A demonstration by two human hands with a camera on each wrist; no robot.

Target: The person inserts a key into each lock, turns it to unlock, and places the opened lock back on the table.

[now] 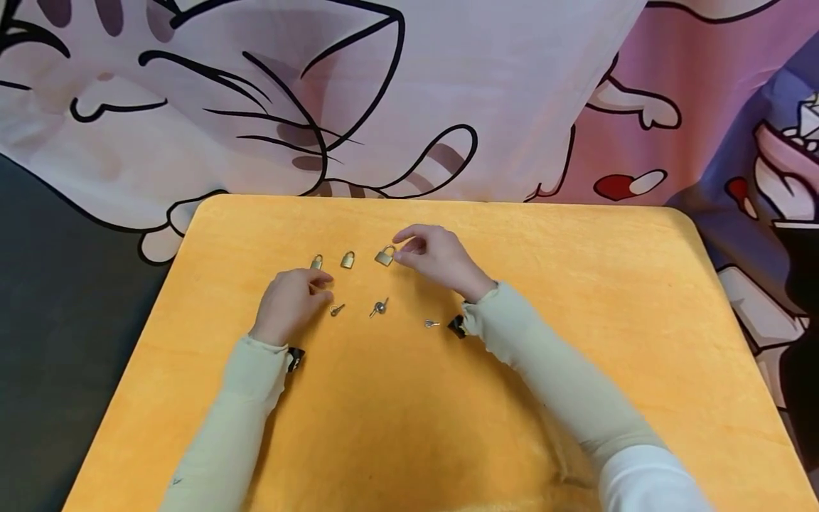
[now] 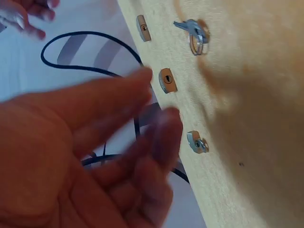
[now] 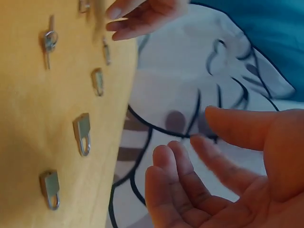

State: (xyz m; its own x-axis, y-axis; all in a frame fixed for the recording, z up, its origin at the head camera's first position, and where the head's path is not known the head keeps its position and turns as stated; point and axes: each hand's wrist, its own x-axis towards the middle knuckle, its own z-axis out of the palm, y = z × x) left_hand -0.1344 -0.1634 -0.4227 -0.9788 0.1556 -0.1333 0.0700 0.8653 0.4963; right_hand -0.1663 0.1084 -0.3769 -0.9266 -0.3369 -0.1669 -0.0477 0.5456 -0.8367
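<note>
Your right hand (image 1: 435,256) hovers just beside the rightmost padlock (image 1: 384,256) on the orange bench (image 1: 576,320); its fingers are loosely spread and slightly bent, and the right wrist view shows the palm empty, pinching nothing. That padlock lies with its shackle tilted, apart from your fingertips as far as the head view shows. Taking that padlock as the landmark, the middle padlock (image 1: 348,259) lies just to its left, and the left padlock (image 1: 316,262) lies further left again, all three in a row. Your left hand (image 1: 291,302) sits nearer you than the left padlock, close to it; its fingers look loosely curled in the head view and mostly straight and relaxed in the left wrist view, holding nothing. Nearer you than the row lie three keys: the ringed key (image 1: 379,307) just below the rightmost padlock, the small key (image 1: 336,309) to its left beside your left hand, and the third key (image 1: 431,323) to the right, near your right wrist. Behind the bench hangs a cartoon cat cloth (image 1: 320,92).
</note>
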